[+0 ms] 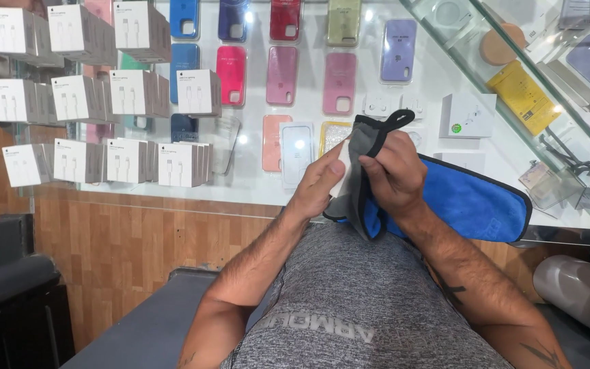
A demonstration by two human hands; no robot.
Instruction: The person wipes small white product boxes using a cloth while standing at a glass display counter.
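Here, nearest first:
Left hand (319,183): fingers curled shut around a small white object (341,179), mostly hidden, held above the counter's front edge.
Right hand (392,171): fingers bent and pressed closed on the cloth (459,201), pushing a fold of it against the white object.
Cloth: blue on one face, grey on the other, black trim; one end bunched between both hands, the rest spread on the glass counter (254,184).
Beyond the hands: phone cases (281,75) in rows under the glass.
Far left: white boxes (131,96) in stacks.
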